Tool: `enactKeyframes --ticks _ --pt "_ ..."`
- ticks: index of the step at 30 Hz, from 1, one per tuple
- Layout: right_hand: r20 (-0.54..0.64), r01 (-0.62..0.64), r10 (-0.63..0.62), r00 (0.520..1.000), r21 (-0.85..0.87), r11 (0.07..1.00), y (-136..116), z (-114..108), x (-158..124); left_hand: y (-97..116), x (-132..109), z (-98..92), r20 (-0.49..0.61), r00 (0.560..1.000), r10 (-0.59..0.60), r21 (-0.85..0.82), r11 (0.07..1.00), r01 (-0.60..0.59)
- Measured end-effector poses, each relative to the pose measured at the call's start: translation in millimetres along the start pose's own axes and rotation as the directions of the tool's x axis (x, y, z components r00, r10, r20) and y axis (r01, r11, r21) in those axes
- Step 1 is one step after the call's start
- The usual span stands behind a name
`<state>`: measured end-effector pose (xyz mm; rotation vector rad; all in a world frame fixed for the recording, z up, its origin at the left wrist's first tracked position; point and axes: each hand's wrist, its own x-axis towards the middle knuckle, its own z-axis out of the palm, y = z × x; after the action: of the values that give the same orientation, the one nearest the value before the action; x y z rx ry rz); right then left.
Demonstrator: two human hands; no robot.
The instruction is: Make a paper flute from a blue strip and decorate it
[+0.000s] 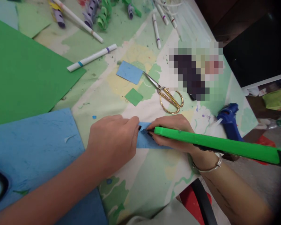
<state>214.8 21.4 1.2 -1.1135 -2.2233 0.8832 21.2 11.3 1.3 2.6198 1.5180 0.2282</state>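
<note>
My left hand (115, 134) is closed, its fingers bent down on the left end of a small blue sheet (141, 142). My right hand (173, 125) grips, like a pen, a long green-bodied tool (215, 142) with a black end that looks like a utility knife. Its dark tip meets the blue sheet between my hands. Beyond them lie gold-handled scissors (168, 97) with slightly parted blades, a blue rectangle (130, 72) touching their tip and a small green piece (134, 97). The far part of the blue sheet is hidden under my right hand.
A large green sheet (25, 68) and a large blue sheet (37, 140) cover the left side. Several white markers (92, 57) and curled purple and green strips (104, 15) lie farther back. A blue glue gun (230, 120) rests near the right table edge, close to a pixelated area.
</note>
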Motion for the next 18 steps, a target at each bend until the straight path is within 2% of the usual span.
enactKeyframes --ticks 14,18 --pt "-0.013 -0.052 0.051 0.999 -0.087 0.995 -6.2 0.5 0.6 0.1 0.9 -2.6 0.015 1.0 0.0 -0.008 1.0 0.0" --pt "-0.008 -0.108 0.108 0.994 -0.064 0.992 -6.4 0.8 -0.9 0.0 0.2 -2.7 0.041 0.999 -0.024 -0.013 1.0 0.024"
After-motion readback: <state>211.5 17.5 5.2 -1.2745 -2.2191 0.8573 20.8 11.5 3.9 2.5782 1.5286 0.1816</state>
